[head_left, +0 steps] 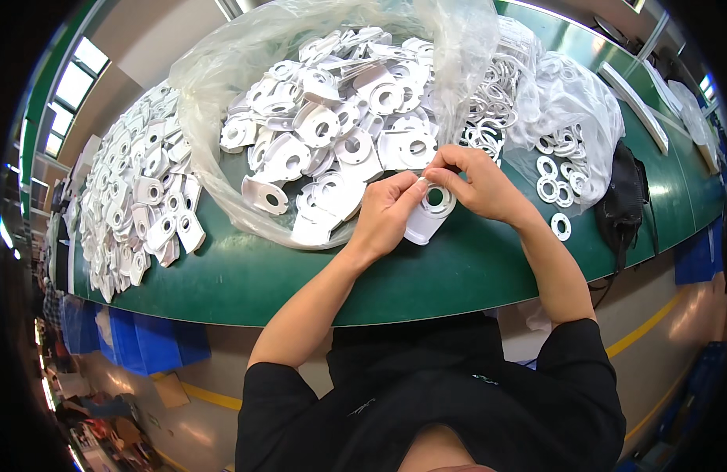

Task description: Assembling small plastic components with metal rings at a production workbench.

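A white plastic plate (421, 229) with a round hole and a raised ring hangs at a tilt between my hands, just above the green table. My left hand (384, 214) pinches its upper left edge between thumb and fingers. At the top of the ring, my right hand (477, 185) is closed with thumb and bent forefinger on the same plate. The fingertips nearly meet there and hide the rim. Right behind my hands, a heap of similar white plates (332, 130) fills an open clear plastic bag (214, 193).
Another pile of white plates (135, 189) lies at the left of the green table (245, 283). Loose white rings (548, 189) spill from a clear bag (572, 94) on the right. Beside them sits a black bag (621, 197). White strips (634, 106) lie farther back.
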A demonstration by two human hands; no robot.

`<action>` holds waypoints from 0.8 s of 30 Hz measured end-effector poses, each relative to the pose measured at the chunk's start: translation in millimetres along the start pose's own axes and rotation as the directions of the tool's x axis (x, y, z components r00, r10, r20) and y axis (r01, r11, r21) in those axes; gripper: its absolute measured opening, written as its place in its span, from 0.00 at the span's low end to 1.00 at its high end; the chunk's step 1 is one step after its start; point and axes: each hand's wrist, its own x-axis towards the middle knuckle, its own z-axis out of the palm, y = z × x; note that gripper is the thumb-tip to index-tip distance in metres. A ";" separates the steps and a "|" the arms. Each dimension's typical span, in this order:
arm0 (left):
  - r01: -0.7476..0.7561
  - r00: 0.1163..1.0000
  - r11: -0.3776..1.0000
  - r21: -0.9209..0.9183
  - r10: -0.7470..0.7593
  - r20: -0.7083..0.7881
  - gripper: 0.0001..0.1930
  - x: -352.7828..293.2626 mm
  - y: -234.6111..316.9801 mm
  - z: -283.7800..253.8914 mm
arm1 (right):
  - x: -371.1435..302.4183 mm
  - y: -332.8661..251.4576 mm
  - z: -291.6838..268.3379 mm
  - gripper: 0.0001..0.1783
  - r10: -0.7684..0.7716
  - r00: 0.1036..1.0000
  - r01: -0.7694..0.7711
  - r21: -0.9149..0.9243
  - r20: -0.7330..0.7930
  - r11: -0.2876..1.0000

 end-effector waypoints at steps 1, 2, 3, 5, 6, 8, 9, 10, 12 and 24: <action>0.000 1.000 1.000 0.001 0.000 0.000 0.12 0.2 -0.3 -0.1 | 0.0 -0.7 0.2 0.08 0.000 1.000 0.000 0.000 -0.001 1.000; 0.000 1.000 1.000 -0.005 0.000 0.005 0.12 0.4 -0.5 -0.4 | 0.1 -2.1 0.7 0.08 0.002 1.000 -0.002 -0.028 -0.012 1.000; 0.000 1.000 1.000 -0.010 0.000 0.009 0.13 0.5 -0.4 -0.6 | 0.2 -3.1 1.3 0.08 0.004 1.000 -0.005 -0.057 -0.024 0.998; -0.003 1.000 1.000 0.010 0.003 0.015 0.13 0.8 2.5 1.3 | -1.6 -2.8 1.3 0.08 0.002 0.999 -0.006 -0.094 -0.043 0.996; -0.006 1.000 1.000 0.030 0.006 0.019 0.13 0.9 3.6 2.3 | -2.1 -2.4 1.4 0.09 -0.001 0.998 -0.007 -0.131 -0.060 0.991; -0.077 0.997 0.996 0.043 0.078 -0.023 0.11 1.1 -0.7 6.1 | 0.7 -0.4 6.9 0.09 0.039 0.992 -0.035 0.037 -0.123 0.999; -0.147 0.987 0.988 0.056 0.151 -0.062 0.10 1.6 -2.3 9.0 | 2.1 1.0 9.5 0.10 0.090 0.980 -0.053 0.204 -0.177 0.977; -0.148 0.987 0.987 0.057 0.151 -0.062 0.10 2.6 -2.4 12.6 | 3.3 2.2 10.4 0.10 0.090 0.980 -0.053 0.204 -0.177 0.977; -0.236 0.954 0.944 -0.230 0.180 -0.241 0.12 3.7 -2.3 17.6 | 5.8 3.8 12.1 0.11 0.176 0.959 -0.034 0.527 -0.221 0.849; -0.026 0.997 0.956 -0.293 0.004 -0.074 0.14 5.9 1.9 -0.3 | 3.0 8.3 12.1 0.09 0.038 0.988 -0.009 0.195 -0.146 0.981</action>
